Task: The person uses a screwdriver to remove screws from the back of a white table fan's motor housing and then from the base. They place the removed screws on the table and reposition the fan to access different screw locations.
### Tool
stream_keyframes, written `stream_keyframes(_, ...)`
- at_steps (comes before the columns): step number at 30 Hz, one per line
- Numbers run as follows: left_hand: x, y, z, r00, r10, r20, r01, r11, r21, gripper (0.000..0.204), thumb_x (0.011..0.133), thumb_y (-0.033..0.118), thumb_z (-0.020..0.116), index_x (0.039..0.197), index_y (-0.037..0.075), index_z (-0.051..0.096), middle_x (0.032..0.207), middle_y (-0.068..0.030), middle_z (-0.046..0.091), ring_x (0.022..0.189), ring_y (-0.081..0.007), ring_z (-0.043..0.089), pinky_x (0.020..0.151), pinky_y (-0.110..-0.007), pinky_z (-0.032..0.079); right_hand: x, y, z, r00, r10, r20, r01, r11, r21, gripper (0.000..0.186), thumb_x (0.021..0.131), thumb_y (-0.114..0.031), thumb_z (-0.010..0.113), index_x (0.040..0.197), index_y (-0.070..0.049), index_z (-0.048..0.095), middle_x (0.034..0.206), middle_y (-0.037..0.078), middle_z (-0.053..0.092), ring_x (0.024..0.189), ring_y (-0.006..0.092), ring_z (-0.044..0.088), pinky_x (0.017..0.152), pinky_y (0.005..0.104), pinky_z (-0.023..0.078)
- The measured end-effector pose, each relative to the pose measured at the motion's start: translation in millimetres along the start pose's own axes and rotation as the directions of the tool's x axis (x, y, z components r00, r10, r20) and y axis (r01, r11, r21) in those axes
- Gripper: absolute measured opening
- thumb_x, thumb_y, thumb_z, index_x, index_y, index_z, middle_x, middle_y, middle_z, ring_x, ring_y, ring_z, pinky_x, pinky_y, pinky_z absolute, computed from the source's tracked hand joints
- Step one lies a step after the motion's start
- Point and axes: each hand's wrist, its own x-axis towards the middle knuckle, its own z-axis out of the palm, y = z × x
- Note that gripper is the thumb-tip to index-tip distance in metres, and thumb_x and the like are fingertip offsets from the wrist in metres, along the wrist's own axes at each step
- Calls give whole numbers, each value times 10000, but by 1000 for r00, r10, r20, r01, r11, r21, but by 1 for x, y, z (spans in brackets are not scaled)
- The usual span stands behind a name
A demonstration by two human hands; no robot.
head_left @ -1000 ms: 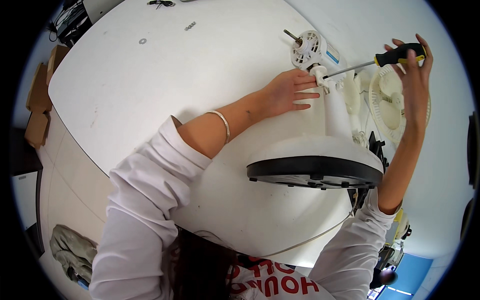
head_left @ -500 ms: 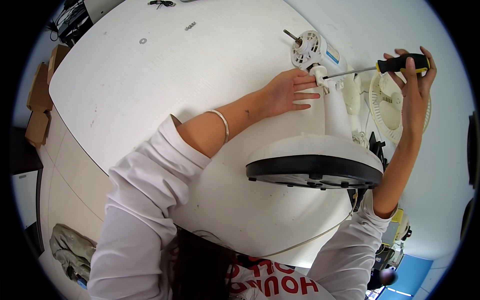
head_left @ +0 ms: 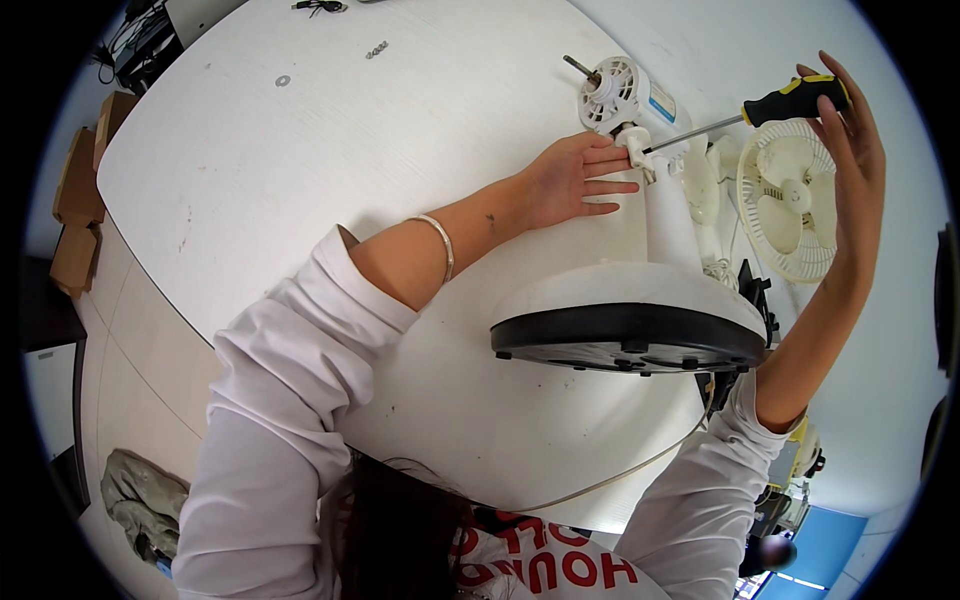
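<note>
A white stand fan without its blades or cage lies on the table, its round base [head_left: 630, 285] tipped up with the black underside [head_left: 630, 338] toward me. At the far end of its neck [head_left: 673, 225] is the motor housing [head_left: 655, 105], with a bare shaft sticking out. My left hand [head_left: 570, 180] lies palm up beside the joint [head_left: 637, 145], fingers stretched and spread, the upper fingertips against it. My right hand [head_left: 850, 140] holds a black and yellow screwdriver [head_left: 795, 101] by its handle. The screwdriver's tip meets the joint; any screw there is too small to see.
A cream fan cage with blades [head_left: 795, 195] stands at the right, beside a coiled cord [head_left: 720, 272]. Small metal parts [head_left: 377, 49] and a washer [head_left: 283, 81] lie on the far left of the white table [head_left: 330, 150]. A cable [head_left: 620, 478] runs along the near edge.
My right hand has tilted the screwdriver handle upward, and its fingers have shifted and straightened around the grip. The left hand stays almost still at the joint.
</note>
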Motion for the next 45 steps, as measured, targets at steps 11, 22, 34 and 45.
stream_keyframes(11,-2,1,1,1000,0,11,0,1000,15,557,908,347,414,1352,20,340,1397,-65,383,1218,-247,462,1009,-392,327,-1,14,-10,998,-11,-56,3,989,-146,401,810,-386,642,1157,-185,627,1028,94,658,998,157,613,938,317,419)
stream_keyframes(22,0,1,2,1000,3,9,-3,1000,24,551,909,351,414,1346,21,351,1391,-63,390,1213,-248,468,998,-382,338,-2,19,-9,991,81,-103,-110,941,-320,371,846,-335,623,1174,-162,605,990,70,650,1033,169,588,929,313,420)
stream_keyframes(34,-1,0,4,1000,-1,3,0,1000,19,540,910,345,413,1340,22,357,1394,-64,385,1207,-253,472,990,-380,346,0,32,-17,997,78,-17,-79,995,-61,352,841,-258,625,1162,-116,600,1162,81,604,1028,169,594,944,300,428)
stream_keyframes(45,-2,2,-1,1000,10,24,-11,1000,25,558,905,350,427,1348,19,347,1402,-70,371,1207,-250,470,986,-378,354,-6,-7,6,999,17,38,-26,969,246,381,870,-307,568,1187,-103,524,1124,99,577,1058,187,546,979,306,392)
